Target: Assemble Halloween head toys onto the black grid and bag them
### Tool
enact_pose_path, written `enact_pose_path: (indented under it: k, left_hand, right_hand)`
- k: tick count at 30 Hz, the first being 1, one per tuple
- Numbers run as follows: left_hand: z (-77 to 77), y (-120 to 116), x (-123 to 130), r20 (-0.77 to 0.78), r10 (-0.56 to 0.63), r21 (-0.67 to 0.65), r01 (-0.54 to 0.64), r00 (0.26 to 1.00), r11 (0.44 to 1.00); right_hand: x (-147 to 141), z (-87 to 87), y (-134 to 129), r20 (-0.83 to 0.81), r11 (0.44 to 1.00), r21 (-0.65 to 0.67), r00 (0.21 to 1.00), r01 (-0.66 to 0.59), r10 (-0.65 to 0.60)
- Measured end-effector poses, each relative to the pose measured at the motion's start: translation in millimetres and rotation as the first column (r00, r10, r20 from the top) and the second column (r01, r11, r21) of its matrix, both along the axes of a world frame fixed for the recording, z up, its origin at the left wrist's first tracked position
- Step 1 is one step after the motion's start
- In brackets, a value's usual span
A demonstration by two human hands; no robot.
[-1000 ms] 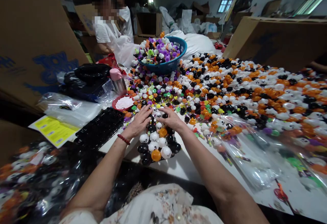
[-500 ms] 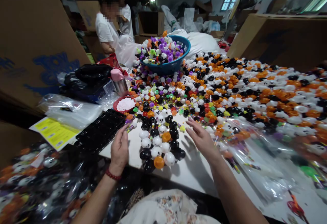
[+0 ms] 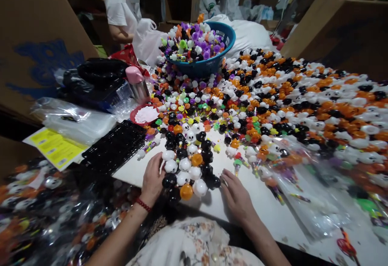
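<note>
A cluster of small plastic toy heads point(image 3: 188, 164), white skulls, black ones and a few orange ones, lies on the white table point(image 3: 218, 211) in front of me. Against its left side rests my left hand point(image 3: 154, 179), fingers extended and thumb apart, a red bead bracelet at the wrist. On the cluster's right, my right hand point(image 3: 238, 197) lies low over the table with stretched fingers, its tips near a black head point(image 3: 216, 182). Neither hand grips a toy. The left fingertips are partly hidden behind the cluster.
A blue basket point(image 3: 228, 41) heaped with toys stands behind. Loose toys point(image 3: 303, 96) spread to the right. To the left are black trays point(image 3: 115, 146), a red bowl point(image 3: 133, 116) of paper slips and a pink-capped flask point(image 3: 140, 86). Plastic bags point(image 3: 315, 197) lie right. A person point(image 3: 121, 19) stands beyond.
Both hands have come down and closer to my body, my left hand moving in against the cluster's side. The view has tilted downward. The cluster looks much the same.
</note>
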State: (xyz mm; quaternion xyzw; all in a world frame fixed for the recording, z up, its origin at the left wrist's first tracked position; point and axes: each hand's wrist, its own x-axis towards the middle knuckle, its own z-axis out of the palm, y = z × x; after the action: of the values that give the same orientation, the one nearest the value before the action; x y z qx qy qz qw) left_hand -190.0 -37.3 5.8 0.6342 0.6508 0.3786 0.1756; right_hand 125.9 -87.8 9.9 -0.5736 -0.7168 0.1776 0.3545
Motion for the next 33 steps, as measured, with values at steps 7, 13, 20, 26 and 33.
enact_pose_path:
  k: [7,13,20,26,33]
  left_hand:
    - [4.9,-4.7,2.6,-0.164,-0.085,0.020,0.090,0.983,0.996]
    - [6.5,-4.3,2.8,-0.166,-0.052,0.024,0.057,0.985,0.998]
    - [0.4,-4.7,-0.2,-0.169,-0.036,0.006,0.038,0.985,0.999]
    - [-1.6,-4.7,1.2,-0.170,-0.003,-0.003,0.002,0.986,1.000]
    - [1.1,-5.1,3.2,-0.158,-0.006,-0.002,0.006,0.987,1.000]
  right_hand:
    - [-5.8,-11.8,-2.6,0.075,0.983,0.159,0.994,-0.096,0.085]
    - [-1.6,62.2,41.2,-0.003,0.977,0.201,0.997,-0.069,0.071]
    - [-39.0,147.1,112.8,0.205,0.900,0.153,0.904,-0.407,0.374]
    - [-56.9,158.8,136.7,0.388,0.866,-0.089,0.784,-0.492,0.485]
    - [-58.7,167.3,146.2,0.461,0.844,-0.198,0.713,-0.498,0.529]
